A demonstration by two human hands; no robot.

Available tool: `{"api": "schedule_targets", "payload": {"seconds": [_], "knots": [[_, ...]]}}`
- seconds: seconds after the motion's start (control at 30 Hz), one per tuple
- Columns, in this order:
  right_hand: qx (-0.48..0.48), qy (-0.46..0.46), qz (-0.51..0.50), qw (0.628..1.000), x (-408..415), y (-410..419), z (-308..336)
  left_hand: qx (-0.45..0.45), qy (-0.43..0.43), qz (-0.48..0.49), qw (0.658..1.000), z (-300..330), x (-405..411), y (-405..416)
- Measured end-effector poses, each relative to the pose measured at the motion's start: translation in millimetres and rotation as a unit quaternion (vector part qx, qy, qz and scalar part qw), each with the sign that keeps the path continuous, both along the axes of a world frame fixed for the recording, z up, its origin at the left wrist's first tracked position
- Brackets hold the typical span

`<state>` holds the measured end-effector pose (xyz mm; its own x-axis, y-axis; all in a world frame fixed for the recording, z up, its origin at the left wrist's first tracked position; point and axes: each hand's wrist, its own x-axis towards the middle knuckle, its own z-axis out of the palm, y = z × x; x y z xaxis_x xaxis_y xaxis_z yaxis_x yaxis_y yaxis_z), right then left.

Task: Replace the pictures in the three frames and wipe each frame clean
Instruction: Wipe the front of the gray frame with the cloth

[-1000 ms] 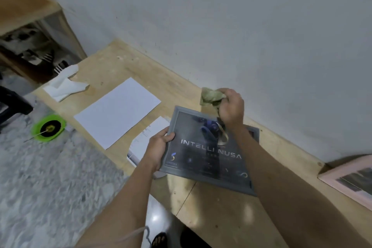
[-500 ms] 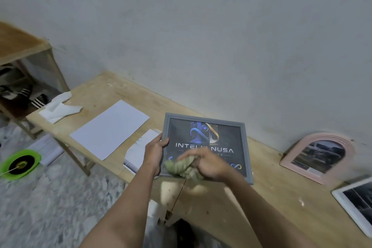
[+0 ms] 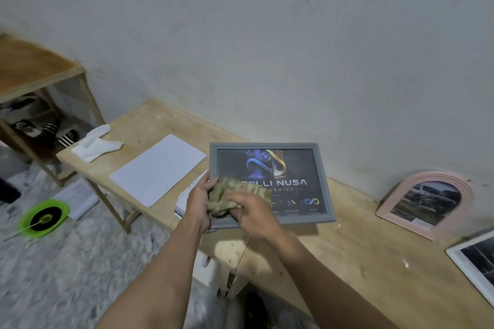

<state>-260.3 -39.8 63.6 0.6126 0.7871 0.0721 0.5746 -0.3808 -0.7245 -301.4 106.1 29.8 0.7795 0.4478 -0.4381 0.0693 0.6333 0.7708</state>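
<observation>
Here the grey frame stands propped on the wooden bench, long axis running from nine to three o'clock, its glass facing the person. The unwiped glass lies toward one o'clock from the right hand, which is nearer to it and is curled around a bunched olive cloth pressed on the lower-left corner. The left hand clasps the frame's left edge, fingers wrapped behind it. At three o'clock, well apart, a pink arched frame leans on the wall beside a white frame.
</observation>
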Motion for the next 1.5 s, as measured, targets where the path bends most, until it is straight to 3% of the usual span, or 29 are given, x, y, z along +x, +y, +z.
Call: {"api": "schedule_targets", "payload": {"seconds": [0.13,0.2,0.27,0.33,0.4,0.47,0.57,0.63,0.7,0.8,0.83,0.9,1.0,1.07,1.1,1.2,1.33,1.43,1.5], "knots": [[0.010,0.271,-0.011,0.963,-10.8,-6.3,9.3,0.027,0.002,0.020,0.999,-3.9,-3.6,3.7],[0.060,0.309,-0.061,0.947,4.0,-2.6,20.6,0.027,0.004,-0.002,1.000,0.8,-2.4,4.0],[0.135,0.209,-0.154,0.956,27.8,5.4,38.9,0.064,0.010,-0.037,0.997,5.9,3.0,6.0],[0.176,0.032,-0.238,0.955,51.7,15.1,59.2,0.103,0.005,-0.073,0.992,15.6,7.4,4.8],[0.130,-0.105,-0.210,0.963,70.8,26.8,64.9,0.100,-0.012,-0.089,0.991,26.7,11.7,0.1],[0.014,-0.144,-0.123,0.982,73.1,36.4,50.0,0.093,-0.029,-0.094,0.991,32.8,14.8,-3.1],[-0.027,-0.062,-0.047,0.997,42.1,31.0,27.3,0.083,-0.041,-0.055,0.994,29.6,16.3,7.0],[-0.007,0.063,-0.029,0.998,18.6,19.6,27.3,0.059,-0.037,-0.034,0.997,27.4,15.8,14.0],[-0.017,0.208,-0.024,0.978,10.0,11.0,31.1,0.053,-0.032,-0.024,0.998,24.8,15.4,17.9],[0.041,0.324,-0.052,0.944,26.9,9.7,41.7,0.058,-0.022,-0.019,0.998,26.0,18.8,16.9],[0.079,0.321,-0.085,0.940,36.6,11.7,47.0,0.052,-0.022,-0.029,0.998,27.2,19.8,15.2],[0.132,0.230,-0.156,0.952,57.6,17.7,59.5,0.071,-0.016,-0.046,0.996,28.7,23.2,12.0],[0.115,-0.083,-0.163,0.976,77.7,26.5,67.6,0.089,-0.021,-0.062,0.994,35.8,25.4,3.2],[0.065,-0.279,-0.116,0.951,80.9,28.3,56.1,0.061,-0.026,-0.070,0.995,41.0,27.1,-2.5],[0.032,-0.326,-0.089,0.941,77.5,28.2,48.5,0.059,-0.025,-0.065,0.996,41.8,28.0,-1.8],[-0.107,-0.281,-0.036,0.953,57.0,25.9,28.1,0.062,-0.023,-0.046,0.997,39.7,29.4,3.8],[-0.082,-0.207,0.008,0.975,44.1,18.7,6.2,0.055,0.012,-0.011,0.998,30.8,23.5,11.7],[-0.071,-0.163,0.098,0.979,31.4,11.7,8.0,0.050,0.022,0.023,0.998,23.8,20.6,19.3],[-0.127,-0.054,0.124,0.983,33.2,5.6,26.2,0.068,0.034,0.036,0.996,21.4,16.9,21.4]]}}
